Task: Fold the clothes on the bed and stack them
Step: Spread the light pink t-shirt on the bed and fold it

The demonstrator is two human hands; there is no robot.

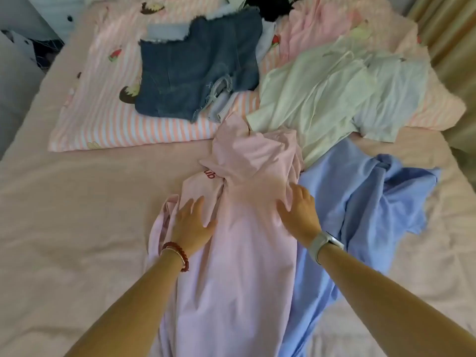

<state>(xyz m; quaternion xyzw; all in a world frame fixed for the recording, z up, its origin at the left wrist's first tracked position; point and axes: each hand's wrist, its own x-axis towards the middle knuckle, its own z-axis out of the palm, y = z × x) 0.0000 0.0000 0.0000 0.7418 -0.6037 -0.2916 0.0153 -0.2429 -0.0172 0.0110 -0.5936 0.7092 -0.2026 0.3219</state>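
Pink-sheeted bed (64,228) fills the room; striped cartoon-print quilt (108,119) across its far half, beige curtain (448,29) on the right, soft daylight.

Bare forearms; left wrist wears a red bead bracelet (177,255), right wrist a white watch (325,244).

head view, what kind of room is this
Most likely a bedroom: a bed with a pink sheet, a striped pillow, and loose clothes such as a pink garment and denim shorts.
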